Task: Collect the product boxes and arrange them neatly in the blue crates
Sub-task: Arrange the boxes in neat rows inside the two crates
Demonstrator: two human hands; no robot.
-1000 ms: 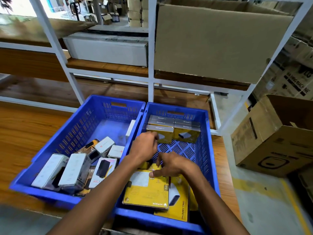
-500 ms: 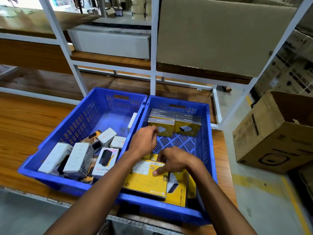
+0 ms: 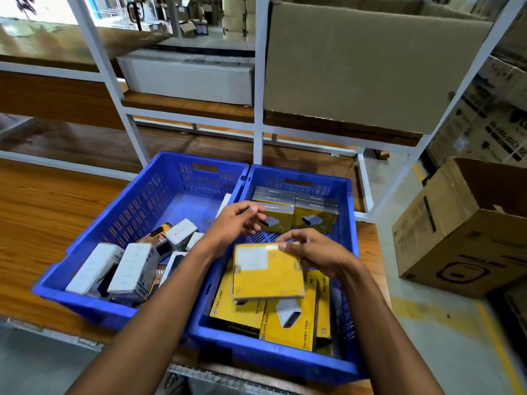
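Your right hand [image 3: 313, 255] pinches the flat, glossy yellow cardboard box [image 3: 266, 270] over the perforated blue plastic crate [image 3: 349, 223]; its broad face points up. Your left hand [image 3: 233, 223] hangs loosely curled, holding nothing.

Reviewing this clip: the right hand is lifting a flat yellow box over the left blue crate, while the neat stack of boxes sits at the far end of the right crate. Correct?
Not quite. In the head view the right hand holds the flat yellow box over the right blue crate, not the left one. The neat stack of boxes is at the right crate's far end.
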